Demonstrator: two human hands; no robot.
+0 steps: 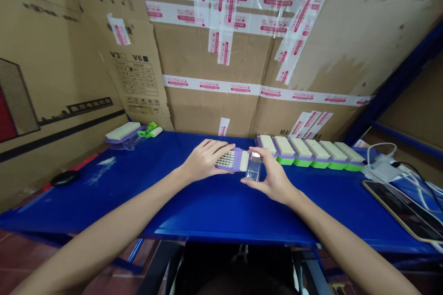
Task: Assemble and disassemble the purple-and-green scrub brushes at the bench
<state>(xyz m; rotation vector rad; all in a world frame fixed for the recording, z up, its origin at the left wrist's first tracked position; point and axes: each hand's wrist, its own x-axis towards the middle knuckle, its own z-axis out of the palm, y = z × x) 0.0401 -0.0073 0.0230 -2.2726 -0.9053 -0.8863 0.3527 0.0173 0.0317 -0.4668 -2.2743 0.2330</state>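
Over the middle of the blue table, my left hand (206, 160) is closed around a purple plastic piece (226, 160) whose face carries a grid of small pale and dark spots. A cream-coloured block (244, 161) sits at the right end of this piece. My right hand (273, 177) pinches a clear plastic box (254, 167) between thumb and fingers, right beside the cream block. Whether the box touches the block I cannot tell.
Several cream bristle brushes (299, 151) with purple and green bases line the back right. At the back left lie another brush (122, 132) and a green item (149, 130). A black disc (65, 178) lies left; a phone (403, 209) and white cables (417, 179) lie right. Cardboard (214, 101) walls the back.
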